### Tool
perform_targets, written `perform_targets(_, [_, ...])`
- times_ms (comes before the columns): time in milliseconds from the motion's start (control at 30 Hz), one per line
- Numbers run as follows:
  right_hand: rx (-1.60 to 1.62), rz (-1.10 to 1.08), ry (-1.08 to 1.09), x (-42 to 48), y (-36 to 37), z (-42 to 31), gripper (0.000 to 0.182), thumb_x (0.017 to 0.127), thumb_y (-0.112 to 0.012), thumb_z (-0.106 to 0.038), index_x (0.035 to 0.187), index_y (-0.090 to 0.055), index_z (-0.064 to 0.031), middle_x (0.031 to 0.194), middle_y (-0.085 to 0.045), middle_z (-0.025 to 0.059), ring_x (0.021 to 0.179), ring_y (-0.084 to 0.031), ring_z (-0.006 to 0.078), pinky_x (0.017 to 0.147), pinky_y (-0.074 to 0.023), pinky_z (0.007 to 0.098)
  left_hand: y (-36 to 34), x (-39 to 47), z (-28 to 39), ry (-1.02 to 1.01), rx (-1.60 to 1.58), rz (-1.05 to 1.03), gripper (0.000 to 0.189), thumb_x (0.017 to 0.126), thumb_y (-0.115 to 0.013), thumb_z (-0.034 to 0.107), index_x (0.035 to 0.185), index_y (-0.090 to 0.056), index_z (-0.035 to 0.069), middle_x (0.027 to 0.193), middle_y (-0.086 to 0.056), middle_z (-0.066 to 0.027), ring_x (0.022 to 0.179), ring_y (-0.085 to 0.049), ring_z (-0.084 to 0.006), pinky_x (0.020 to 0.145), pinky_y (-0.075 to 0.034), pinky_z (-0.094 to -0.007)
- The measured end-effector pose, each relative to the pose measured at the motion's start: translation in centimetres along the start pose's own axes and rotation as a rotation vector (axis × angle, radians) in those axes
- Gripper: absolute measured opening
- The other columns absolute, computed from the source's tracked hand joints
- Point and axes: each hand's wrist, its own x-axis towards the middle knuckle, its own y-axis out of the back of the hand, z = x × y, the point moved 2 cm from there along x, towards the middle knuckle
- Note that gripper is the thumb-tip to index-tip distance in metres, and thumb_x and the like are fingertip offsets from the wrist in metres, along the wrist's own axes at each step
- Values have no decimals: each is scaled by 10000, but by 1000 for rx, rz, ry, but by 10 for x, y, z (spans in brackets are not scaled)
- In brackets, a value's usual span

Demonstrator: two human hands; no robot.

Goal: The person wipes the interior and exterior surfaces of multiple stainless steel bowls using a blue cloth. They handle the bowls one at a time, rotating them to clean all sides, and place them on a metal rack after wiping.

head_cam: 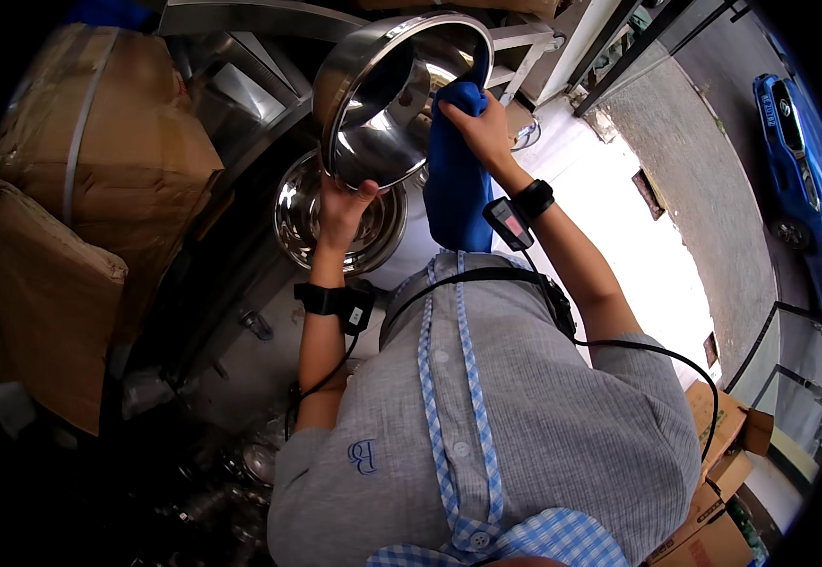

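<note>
A large shiny stainless steel bowl (389, 135) is raised and tilted, its hollow facing my body. My left hand (343, 209) grips its lower left rim, thumb on the near side and the other fingers hidden behind. In my right hand (483, 131) is a blue cloth (457, 184), pinched against the bowl's right rim. The cloth hangs down toward my waist. Below the raised bowl, more steel bowls (290, 220), apparently nested, stand low near the floor.
Taped cardboard boxes (113, 135) are piled at the left, beside a metal rack (255, 92). Shiny metalware (255, 461) lies in shadow at lower left. Opened cartons (716, 489) stand behind me at right. A doorway opens onto pavement (694, 177) with a blue car (797, 163) outside.
</note>
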Motion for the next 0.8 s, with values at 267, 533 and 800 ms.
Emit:
perform_targets(267, [356, -156, -261, -16, -27, -6, 392, 782, -756, -255, 1034, -643, 23, 922, -690, 113, 809, -664, 169, 728, -533, 296, -44, 12, -4, -182, 195, -13, 460, 859, -741, 333, 1086, -625, -51, 1097, -649, -99, 1048, -580, -168, 951, -426, -311])
perform_targets(533, [8, -11, 0, -33, -26, -36, 779, 763, -782, -340, 1256, -374, 105, 1195, -438, 263, 1045, -556, 347, 863, -485, 388, -7, 4, -45, -165, -48, 356, 484, 1005, -510, 331, 1319, -445, -31, 1276, -542, -101, 1142, -525, -177, 977, -424, -321])
perform_targets(800, [-221, 166, 521, -54, -45, -72, 756, 719, -813, -149, 1280, -349, 52, 1274, -355, 268, 1127, -488, 395, 826, -493, 369, -5, 0, -40, -62, -43, 293, 489, 1012, -492, 376, 1269, -484, -40, 1207, -549, -56, 1060, -506, -120, 949, -404, -271])
